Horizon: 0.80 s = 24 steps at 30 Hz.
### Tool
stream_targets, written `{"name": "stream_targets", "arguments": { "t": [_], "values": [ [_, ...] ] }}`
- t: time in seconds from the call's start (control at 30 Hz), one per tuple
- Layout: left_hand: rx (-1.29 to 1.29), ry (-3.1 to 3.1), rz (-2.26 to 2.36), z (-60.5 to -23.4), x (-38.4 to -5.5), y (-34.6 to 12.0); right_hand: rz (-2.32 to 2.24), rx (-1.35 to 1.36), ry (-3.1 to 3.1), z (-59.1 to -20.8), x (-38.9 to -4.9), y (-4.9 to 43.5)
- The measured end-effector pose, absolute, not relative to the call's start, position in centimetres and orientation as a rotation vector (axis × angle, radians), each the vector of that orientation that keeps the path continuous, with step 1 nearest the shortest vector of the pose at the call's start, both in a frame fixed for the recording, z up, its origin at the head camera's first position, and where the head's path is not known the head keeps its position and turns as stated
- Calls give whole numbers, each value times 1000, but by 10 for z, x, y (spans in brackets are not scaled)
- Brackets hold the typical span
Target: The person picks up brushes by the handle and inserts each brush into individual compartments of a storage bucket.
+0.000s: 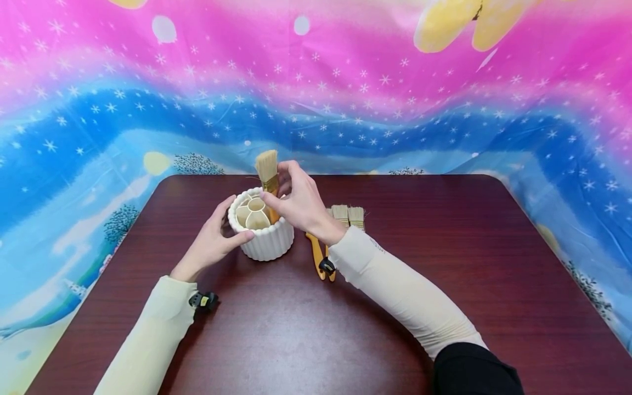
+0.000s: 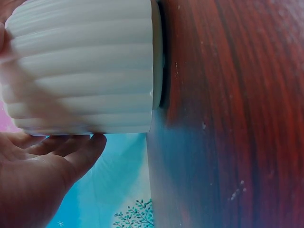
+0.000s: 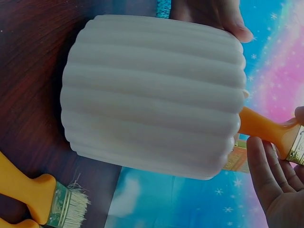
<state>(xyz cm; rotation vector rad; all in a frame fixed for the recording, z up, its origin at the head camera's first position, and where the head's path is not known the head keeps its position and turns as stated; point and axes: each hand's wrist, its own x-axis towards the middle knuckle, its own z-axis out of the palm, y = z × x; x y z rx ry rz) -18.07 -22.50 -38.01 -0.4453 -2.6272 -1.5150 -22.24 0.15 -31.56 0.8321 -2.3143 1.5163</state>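
A white ribbed round holder [image 1: 266,241] with several compartments and a round middle one stands on the table. My left hand [image 1: 209,241] grips its left side, thumb near the front rim, fingers round the far side; the left wrist view shows that hand [image 2: 42,166] against the ribbed wall. In my right hand [image 1: 301,200] a paintbrush [image 1: 267,164] is pinched near its metal band, bristles up. Its orange handle [image 3: 263,127] reaches down into the holder on the right side, the lower end hidden. In the right wrist view the right hand [image 3: 275,180] is beside the brush.
More paintbrushes [image 1: 356,216] with orange handles lie on the dark red-brown table [image 1: 459,236], right of the holder and partly hidden by my right wrist. A patterned pink and blue cloth [image 1: 326,82] hangs behind the table.
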Motion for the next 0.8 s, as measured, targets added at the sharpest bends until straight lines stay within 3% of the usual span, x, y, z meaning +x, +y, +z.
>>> {"name": "stream_targets", "arguments": {
  "t": [0.47,0.8],
  "values": [
    [-436,-2627,-1543,-383,-183,-227,1478,876,-2333,-326,-225,0],
    [-441,-2643,-1551,-353,-165,-212,1490,865,-2343,-331,-223,2]
  ]
}}
